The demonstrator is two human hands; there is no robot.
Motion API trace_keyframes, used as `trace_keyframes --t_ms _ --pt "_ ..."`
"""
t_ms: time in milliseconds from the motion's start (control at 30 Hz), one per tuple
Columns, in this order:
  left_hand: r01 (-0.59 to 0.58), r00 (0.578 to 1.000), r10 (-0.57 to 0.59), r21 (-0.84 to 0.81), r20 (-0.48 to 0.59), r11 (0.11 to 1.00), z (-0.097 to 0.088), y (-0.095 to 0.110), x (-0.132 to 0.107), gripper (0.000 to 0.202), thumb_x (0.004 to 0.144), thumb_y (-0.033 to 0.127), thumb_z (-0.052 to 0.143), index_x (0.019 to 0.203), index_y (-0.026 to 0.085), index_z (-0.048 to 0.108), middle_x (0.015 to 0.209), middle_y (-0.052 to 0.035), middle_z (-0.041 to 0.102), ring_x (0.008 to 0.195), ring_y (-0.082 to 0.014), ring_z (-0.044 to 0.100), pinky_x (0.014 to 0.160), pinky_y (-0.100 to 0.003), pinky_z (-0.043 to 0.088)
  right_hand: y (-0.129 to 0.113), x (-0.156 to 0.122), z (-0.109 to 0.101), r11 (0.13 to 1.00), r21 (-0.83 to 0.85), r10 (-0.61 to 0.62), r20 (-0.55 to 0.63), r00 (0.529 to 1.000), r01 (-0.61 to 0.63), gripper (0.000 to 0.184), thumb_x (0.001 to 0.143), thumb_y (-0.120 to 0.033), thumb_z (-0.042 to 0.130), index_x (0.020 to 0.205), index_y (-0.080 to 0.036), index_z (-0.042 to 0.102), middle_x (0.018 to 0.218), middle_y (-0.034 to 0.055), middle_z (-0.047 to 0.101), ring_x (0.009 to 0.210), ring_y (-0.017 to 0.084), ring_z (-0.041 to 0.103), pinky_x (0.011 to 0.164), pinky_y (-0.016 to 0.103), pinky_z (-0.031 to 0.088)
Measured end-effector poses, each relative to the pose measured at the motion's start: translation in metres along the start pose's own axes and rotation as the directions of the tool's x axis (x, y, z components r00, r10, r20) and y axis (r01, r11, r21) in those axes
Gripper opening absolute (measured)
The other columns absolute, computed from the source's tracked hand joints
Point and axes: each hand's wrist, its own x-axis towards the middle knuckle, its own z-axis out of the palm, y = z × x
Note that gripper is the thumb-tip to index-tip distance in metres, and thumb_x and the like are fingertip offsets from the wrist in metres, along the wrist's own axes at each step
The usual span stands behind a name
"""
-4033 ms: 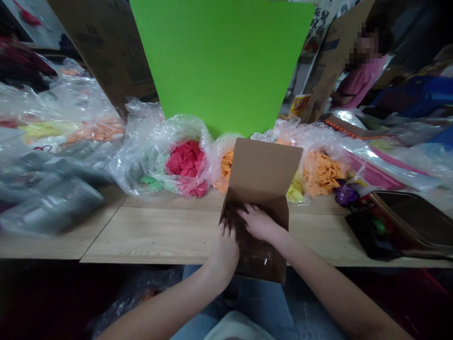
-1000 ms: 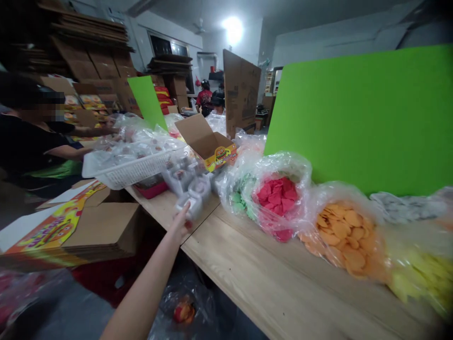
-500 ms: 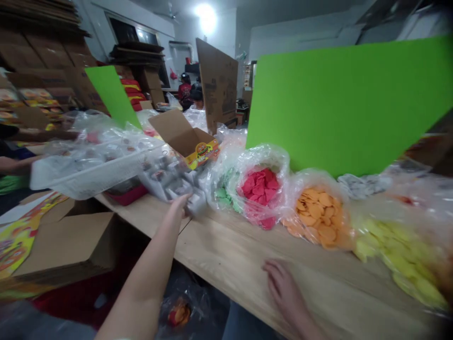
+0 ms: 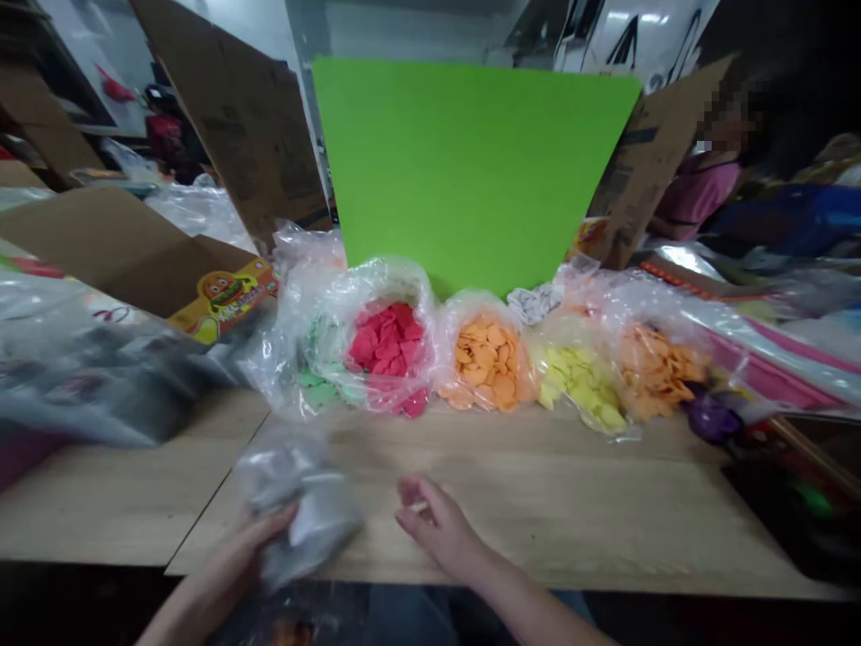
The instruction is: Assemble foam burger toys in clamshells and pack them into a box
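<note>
Along the near edge of the counter (image 4: 538,502), the left hand (image 4: 229,556) had its grip closed on a clear plastic bag of grey pieces (image 4: 302,507), held just above the wood. Just beside it, the right hand (image 4: 437,525) curled half-open over the counter, a small pale sliver (image 4: 418,507) at its fingertips, too blurred to name or to show a hold. Farther along stood a bag of red pieces (image 4: 387,345), a bag of orange pieces (image 4: 485,359) and a bag of yellow pieces (image 4: 575,386), backed by a green board (image 4: 471,170), with an open cardboard box (image 4: 134,251) off to the left.
</note>
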Motion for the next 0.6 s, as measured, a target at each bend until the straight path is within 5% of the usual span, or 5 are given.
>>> trace_keyframes --t_ms 133,267,400,500,600 --pt "-0.047 0.982 0.039 0.038 0.187 0.998 0.091 -0.024 -0.011 0.056 0.061 0.035 0.074 0.111 0.024 0.052 0.106 -0.0062 0.064 0.096 -0.0235 0.061 0.079 -0.031 0.05 -0.011 0.002 -0.017 0.994 -0.077 0.077 -0.084 0.993 -0.083 0.037 0.084 -0.036 0.048 0.113 -0.015 0.051 0.11 0.0106 0.059 0.099 0.019 0.055 0.084 0.033 0.045" --pt "-0.047 0.936 0.052 -0.024 0.349 0.999 0.143 -0.029 -0.005 0.065 0.072 0.051 0.06 0.129 0.029 0.038 0.125 -0.0061 0.053 0.111 -0.0229 0.053 0.087 -0.033 0.045 -0.013 -0.017 -0.058 0.95 -0.29 0.048 -0.228 0.972 -0.115 0.039 0.085 -0.036 0.043 0.116 -0.014 0.049 0.11 0.0123 0.058 0.097 0.021 0.056 0.084 0.036 0.045" --pt "-0.059 0.924 0.074 -0.052 0.376 0.997 0.157 -0.043 -0.004 0.065 0.078 0.06 0.042 0.134 0.029 0.031 0.135 -0.0119 0.041 0.116 -0.0249 0.048 0.086 -0.037 0.045 -0.023 -0.044 -0.078 0.73 -0.683 -0.231 -0.199 0.952 0.035 0.047 0.082 -0.031 0.05 0.125 -0.013 0.043 0.125 0.0163 0.047 0.117 0.028 0.041 0.097 0.047 0.033" --pt "-0.292 0.928 0.275 0.031 0.252 0.956 0.152 -0.059 -0.011 0.054 0.079 0.054 0.046 0.125 0.026 0.043 0.133 -0.0106 0.044 0.117 -0.0237 0.046 0.092 -0.036 0.041 -0.026 -0.056 -0.079 0.557 -0.812 -0.233 0.048 0.971 0.174 0.041 0.081 -0.023 0.051 0.121 -0.015 0.049 0.115 0.0148 0.055 0.11 0.028 0.046 0.098 0.049 0.03" --pt "-0.499 0.866 0.485 0.237 0.121 0.833 0.147 -0.069 -0.029 0.039 0.078 0.045 0.053 0.11 0.023 0.054 0.123 -0.0084 0.052 0.115 -0.0233 0.047 0.097 -0.036 0.037 -0.023 -0.061 -0.09 0.523 -0.811 -0.224 0.169 0.96 0.265 0.051 0.081 -0.017 0.049 0.13 -0.011 0.038 0.115 0.0145 0.056 0.109 0.025 0.048 0.101 0.049 0.028"
